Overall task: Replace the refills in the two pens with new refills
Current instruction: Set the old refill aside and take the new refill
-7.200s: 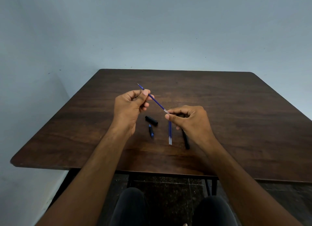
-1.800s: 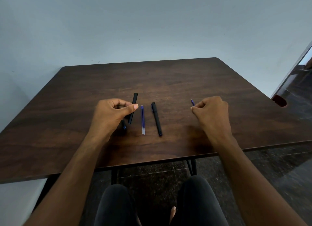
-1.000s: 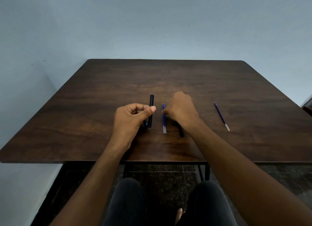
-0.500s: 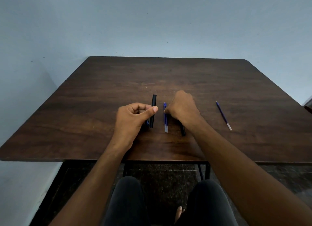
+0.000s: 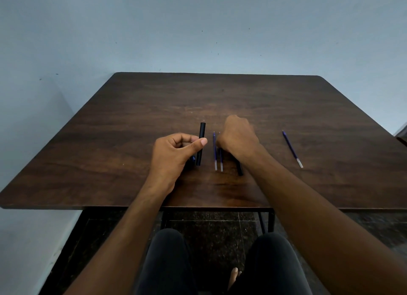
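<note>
Left hand [image 5: 174, 153], its grip closed on a black pen barrel [image 5: 200, 143] held over the tabletop [image 5: 110, 140]; right hand [image 5: 239, 138], fist-like, grip state indeterminate, at two blue refills [image 5: 215, 150] lying side by side, a third refill [image 5: 292, 148] well apart to the right.

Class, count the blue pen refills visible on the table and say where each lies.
3: two refills side by side between the hands, one apart at right. Others may be hidden.
</note>
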A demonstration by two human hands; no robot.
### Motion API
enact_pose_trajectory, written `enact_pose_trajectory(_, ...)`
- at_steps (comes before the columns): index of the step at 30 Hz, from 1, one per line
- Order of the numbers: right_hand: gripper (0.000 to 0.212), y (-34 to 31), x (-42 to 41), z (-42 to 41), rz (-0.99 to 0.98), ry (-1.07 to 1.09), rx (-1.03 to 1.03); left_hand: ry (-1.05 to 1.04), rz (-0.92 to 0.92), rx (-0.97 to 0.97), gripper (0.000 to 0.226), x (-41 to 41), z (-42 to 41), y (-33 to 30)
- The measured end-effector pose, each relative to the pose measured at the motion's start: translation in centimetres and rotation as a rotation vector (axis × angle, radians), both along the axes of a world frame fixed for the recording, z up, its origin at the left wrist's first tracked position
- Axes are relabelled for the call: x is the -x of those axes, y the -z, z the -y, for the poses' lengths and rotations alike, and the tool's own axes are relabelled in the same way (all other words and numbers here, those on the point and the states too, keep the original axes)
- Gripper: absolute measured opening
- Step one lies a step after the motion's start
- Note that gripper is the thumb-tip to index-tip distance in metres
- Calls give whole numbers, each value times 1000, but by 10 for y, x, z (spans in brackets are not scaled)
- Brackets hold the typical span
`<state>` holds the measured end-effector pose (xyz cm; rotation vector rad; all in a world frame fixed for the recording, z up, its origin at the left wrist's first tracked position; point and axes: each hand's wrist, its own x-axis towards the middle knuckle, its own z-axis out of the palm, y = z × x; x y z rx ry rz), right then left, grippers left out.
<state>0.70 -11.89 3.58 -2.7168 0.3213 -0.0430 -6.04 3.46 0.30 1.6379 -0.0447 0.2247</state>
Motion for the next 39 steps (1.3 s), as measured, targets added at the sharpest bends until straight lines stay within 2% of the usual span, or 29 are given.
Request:
enact_pose_trajectory(3,15,-5,1,-4,-17,-24,41,-4,1,-8,18,1,0,0)
enact_pose_trajectory(6,14,-8,2,-8,-45,-41,80,-8,-4,-6,18,0,0,-1)
enact_pose_trajectory(11,39,-9,-3,-16,-69,5,98,3,-13,8,19,1,1,-1)
enact_pose_trajectory(18,40,-6,-8,-17,-110,59,64,16,5,13,18,2,1,-2)
enact_pose_trajectory(26,45,-15,3,-7,-133,20,21,44,34,-6,17,4,2,-3)
enact_pose_trajectory(28,44,-22,7,2,-96,18,-89,28,38,-1,19,3,2,-2)
enact_pose_trajectory(31,40,-32,13,20,31,40,-386,12,45,-35,21,2,2,-1)
enact_pose_trajectory(35,25,-35,22,30,135,45,-1011,-18,41,-69,21,2,4,0)
enact_pose_trajectory(39,21,-37,26,35,232,63,-1132,-30,32,-31,20,4,3,-2)
